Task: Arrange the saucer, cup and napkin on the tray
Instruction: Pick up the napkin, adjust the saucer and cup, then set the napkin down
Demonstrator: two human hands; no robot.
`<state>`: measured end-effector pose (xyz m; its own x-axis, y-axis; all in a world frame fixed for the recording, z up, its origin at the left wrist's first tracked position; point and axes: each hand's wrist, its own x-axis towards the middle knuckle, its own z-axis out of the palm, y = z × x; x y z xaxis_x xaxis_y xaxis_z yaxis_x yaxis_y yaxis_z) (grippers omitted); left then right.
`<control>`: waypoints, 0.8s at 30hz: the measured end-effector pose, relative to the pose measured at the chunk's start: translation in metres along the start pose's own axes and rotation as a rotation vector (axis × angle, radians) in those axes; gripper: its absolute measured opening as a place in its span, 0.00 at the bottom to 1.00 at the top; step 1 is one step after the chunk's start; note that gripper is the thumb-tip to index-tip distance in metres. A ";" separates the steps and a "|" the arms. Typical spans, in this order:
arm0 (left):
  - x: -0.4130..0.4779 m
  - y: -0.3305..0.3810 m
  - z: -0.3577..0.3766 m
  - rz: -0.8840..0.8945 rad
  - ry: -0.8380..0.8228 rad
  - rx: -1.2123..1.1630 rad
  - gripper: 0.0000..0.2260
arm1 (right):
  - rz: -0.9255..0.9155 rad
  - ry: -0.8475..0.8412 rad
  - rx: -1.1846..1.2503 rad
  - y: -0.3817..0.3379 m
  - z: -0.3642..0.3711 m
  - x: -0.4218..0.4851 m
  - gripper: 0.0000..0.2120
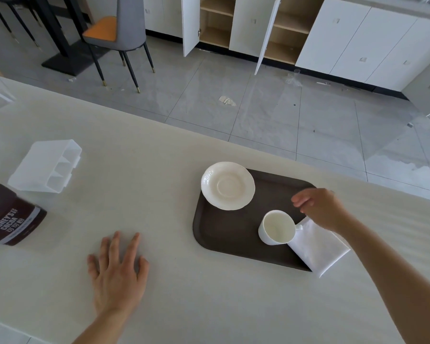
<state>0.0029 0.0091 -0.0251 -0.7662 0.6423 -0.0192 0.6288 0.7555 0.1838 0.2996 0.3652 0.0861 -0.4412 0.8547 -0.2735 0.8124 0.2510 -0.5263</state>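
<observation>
Cocoa tin far left of frame on counter, clear plastic organizer just above it. Left hand lower left-centre, flat on counter, fingers spread, grasping nothing. Brown tray centre-right. Saucer on tray's upper-left corner, rim overhanging edge. Cup upright on tray, lower right, touching folded white napkin that overhangs tray's right edge. Right hand above napkin, fingers loose, holding nothing.

White saucer, cup & folded napkin on dark tray.
</observation>
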 end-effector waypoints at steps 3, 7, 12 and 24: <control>0.000 0.001 -0.001 -0.009 0.008 -0.007 0.27 | -0.070 -0.165 -0.241 0.010 -0.006 -0.024 0.19; 0.000 0.002 -0.001 -0.005 0.020 -0.016 0.27 | -0.140 -0.168 -0.253 0.010 0.004 -0.038 0.05; 0.000 0.002 -0.001 0.001 0.034 -0.027 0.27 | -0.162 -0.064 -0.223 0.016 0.015 -0.040 0.03; -0.001 0.001 0.001 -0.008 0.013 -0.031 0.28 | -0.102 0.107 -0.154 0.018 0.026 -0.031 0.05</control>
<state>0.0038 0.0094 -0.0255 -0.7729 0.6344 -0.0077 0.6185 0.7562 0.2137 0.3182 0.3313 0.0648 -0.4877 0.8627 -0.1340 0.8180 0.3979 -0.4154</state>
